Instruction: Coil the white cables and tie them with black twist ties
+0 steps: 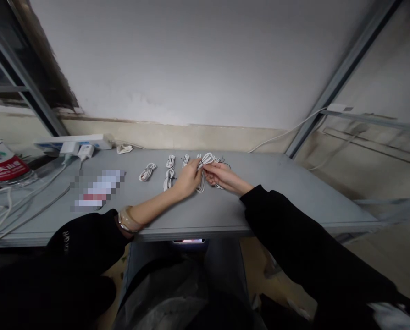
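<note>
Just above the desk, a coiled white cable (207, 157) with a dark tie around it is between my two hands. My left hand (189, 178) is closed on its left side. My right hand (224, 177) is closed with thumb and fingertips pinching at the coil's lower right. Behind and under the hands lie more white cable bundles, partly hidden by my fingers. To the left are a bundle (170, 161) at the back, another bundle (168, 179) in front of it, and a separate bundle (147, 172) farther left.
A grey desk (274, 201) stands against a pale wall. At its left are a power strip (103, 141) with plugged-in chargers, trailing white cords, a large bottle (5, 165) with a red label, and a blurred-out flat item (100, 190). Metal posts (304, 123) rise at both sides.
</note>
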`<state>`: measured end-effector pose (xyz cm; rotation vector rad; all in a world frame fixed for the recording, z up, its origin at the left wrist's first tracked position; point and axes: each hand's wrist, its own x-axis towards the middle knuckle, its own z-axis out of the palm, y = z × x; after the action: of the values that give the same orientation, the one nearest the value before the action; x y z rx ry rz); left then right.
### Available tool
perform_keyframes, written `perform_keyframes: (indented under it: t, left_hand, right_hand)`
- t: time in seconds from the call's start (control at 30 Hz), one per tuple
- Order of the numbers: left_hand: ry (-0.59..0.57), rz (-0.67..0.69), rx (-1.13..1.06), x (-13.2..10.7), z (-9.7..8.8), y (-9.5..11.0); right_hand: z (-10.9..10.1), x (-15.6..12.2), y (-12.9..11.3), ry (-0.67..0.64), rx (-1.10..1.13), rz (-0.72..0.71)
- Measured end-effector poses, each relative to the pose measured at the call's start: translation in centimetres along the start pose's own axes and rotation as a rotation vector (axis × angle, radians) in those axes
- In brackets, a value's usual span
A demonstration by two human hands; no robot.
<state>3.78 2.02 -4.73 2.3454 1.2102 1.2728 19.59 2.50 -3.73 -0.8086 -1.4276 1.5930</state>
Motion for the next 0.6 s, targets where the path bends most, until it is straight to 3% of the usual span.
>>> perform_keyframes:
  t: [0.27, 0.43, 0.6]
  left_hand:
    - [-0.01, 0.03, 0.139, -0.1, -0.5, 0.7]
    - [-0.042, 0.024, 0.268, -0.1, -1.0, 1.3]
    - [-0.085, -0.046, 0.435, -0.1, -1.0, 2.2]
  right_hand:
    - [0.0, 0.0, -0.3, -0.07, 0.156, 0.058]
    - [-0.2, 0.4, -0.4, -0.013, 0.207, 0.032]
    - [-0.1, 0.4, -0.1, 0.054, 0.078, -0.08]
